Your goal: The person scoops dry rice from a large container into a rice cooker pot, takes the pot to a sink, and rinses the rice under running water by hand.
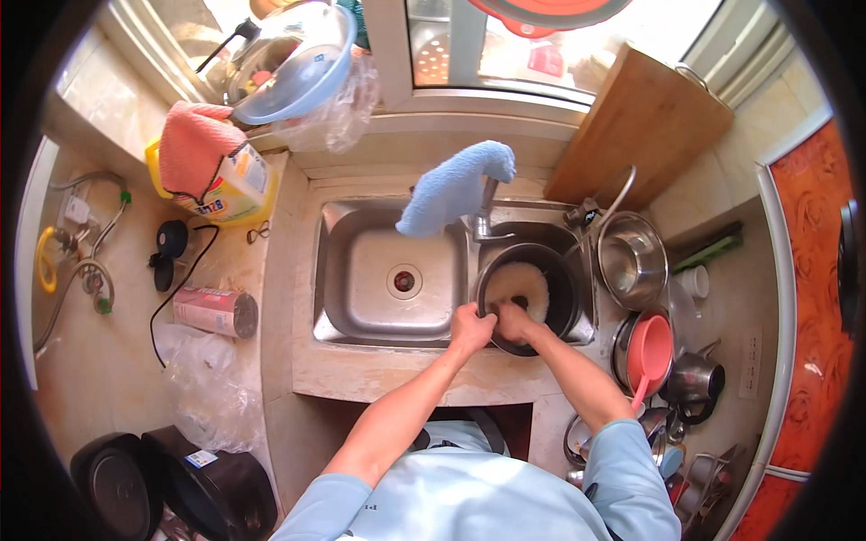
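A dark round pot (567, 304) stands tilted in the right basin of a steel double sink (392, 338), with whitish rice-like grains (521, 280) and some liquid inside. My left hand (472, 326) grips the pot's rim on its left side. Inside the pot, my right hand (515, 320) reaches down to the grains; its fingertips are partly hidden, so its grasp is unclear. Behind the pot rises a metal faucet (483, 220), with a blue cloth (453, 186) draped over it. The left basin shows its drain (404, 281).
A wooden cutting board (643, 128) leans at the back right. Steel bowls (632, 260) and a pink ladle (651, 348) crowd the right side. Left are a yellow-and-white jug (237, 189), a pink cylindrical package (216, 312), a plastic bag (210, 392) and black containers (210, 480).
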`<state>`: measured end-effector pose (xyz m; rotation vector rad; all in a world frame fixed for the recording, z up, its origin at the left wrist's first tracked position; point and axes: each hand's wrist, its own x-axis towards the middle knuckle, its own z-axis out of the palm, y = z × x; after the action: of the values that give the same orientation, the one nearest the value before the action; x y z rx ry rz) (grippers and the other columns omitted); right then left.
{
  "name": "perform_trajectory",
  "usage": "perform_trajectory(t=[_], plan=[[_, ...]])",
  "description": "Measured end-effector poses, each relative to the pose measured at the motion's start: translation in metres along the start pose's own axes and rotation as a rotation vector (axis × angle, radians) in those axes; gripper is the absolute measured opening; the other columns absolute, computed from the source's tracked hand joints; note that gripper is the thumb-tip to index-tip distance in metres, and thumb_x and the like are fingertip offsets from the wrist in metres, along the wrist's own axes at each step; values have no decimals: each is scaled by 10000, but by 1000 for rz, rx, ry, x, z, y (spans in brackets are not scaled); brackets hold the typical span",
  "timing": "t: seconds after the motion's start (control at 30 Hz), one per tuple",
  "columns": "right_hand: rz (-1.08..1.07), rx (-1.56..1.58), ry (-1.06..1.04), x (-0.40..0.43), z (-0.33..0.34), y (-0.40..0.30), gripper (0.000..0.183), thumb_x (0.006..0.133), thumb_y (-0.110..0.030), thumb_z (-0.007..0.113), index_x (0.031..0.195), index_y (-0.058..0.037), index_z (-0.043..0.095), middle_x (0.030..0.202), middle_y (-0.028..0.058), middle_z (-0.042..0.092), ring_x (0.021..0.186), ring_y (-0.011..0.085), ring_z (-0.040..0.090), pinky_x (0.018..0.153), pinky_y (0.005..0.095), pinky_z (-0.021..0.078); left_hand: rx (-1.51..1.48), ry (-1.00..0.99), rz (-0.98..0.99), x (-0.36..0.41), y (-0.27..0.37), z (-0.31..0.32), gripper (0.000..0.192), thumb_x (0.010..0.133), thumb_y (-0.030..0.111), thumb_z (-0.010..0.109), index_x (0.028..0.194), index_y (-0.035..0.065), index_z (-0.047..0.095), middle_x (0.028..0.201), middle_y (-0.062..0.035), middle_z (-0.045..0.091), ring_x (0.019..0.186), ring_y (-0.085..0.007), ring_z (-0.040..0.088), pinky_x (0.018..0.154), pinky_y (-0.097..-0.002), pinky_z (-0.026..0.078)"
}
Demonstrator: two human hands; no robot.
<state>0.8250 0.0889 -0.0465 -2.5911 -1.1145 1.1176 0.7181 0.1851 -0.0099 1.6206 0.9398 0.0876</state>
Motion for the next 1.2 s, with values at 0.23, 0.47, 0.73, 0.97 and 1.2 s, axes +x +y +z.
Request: perform_trajectory(t=[0.23, 0.47, 0.73, 0.97, 1.2], plan=[[289, 40, 636, 26, -36, 19, 335, 770, -259, 605, 1014, -30, 599, 1006, 224, 592, 1005, 351, 574, 814, 453, 485, -58, -45, -39, 4, -2, -5, 132, 693, 117, 611, 694, -14, 593, 575, -99, 605, 498, -173, 590, 517, -319, 482], [-289, -335, -43, 33, -5, -15, 312, 764, -248, 575, 1017, -72, 622, 1131, 151, 577, 937, 344, 597, 848, 457, 469, -51, -61, 20, 15, -5, -2, 83, 731, 38, 562, 738, -23, 618, 613, -59, 607, 505, -140, 588, 443, -286, 500], [293, -42, 82, 5, -19, 43, 472, 786, -292, 588, 1185, -43, 557, 1183, 210, 571, 1092, 321, 564, 905, 434, 454, -79, -67, -41, 5, 8, -3, 85, 719, 55, 583, 733, -25, 608, 598, -74, 606, 493, -157, 601, 446, -295, 500], [182, 2, 187, -11, -43, 9, 635, 793, -414, 609, 1249, 12, 489, 1194, 262, 542, 1118, 334, 539, 951, 390, 429, -145, -41, -22, 4, -3, -2, 101, 713, 78, 608, 720, -22, 596, 581, -83, 605, 487, -160, 599, 446, -308, 490], [-113, -195, -258, 8, -20, -18, 723, 737, -469, 623, 1263, 9, 486, 1314, 210, 468, 1169, 336, 500, 996, 391, 390, -111, -49, -66, -1, 4, -8, 88, 715, 72, 603, 722, -15, 597, 571, -74, 592, 468, -148, 578, 442, -303, 477]])
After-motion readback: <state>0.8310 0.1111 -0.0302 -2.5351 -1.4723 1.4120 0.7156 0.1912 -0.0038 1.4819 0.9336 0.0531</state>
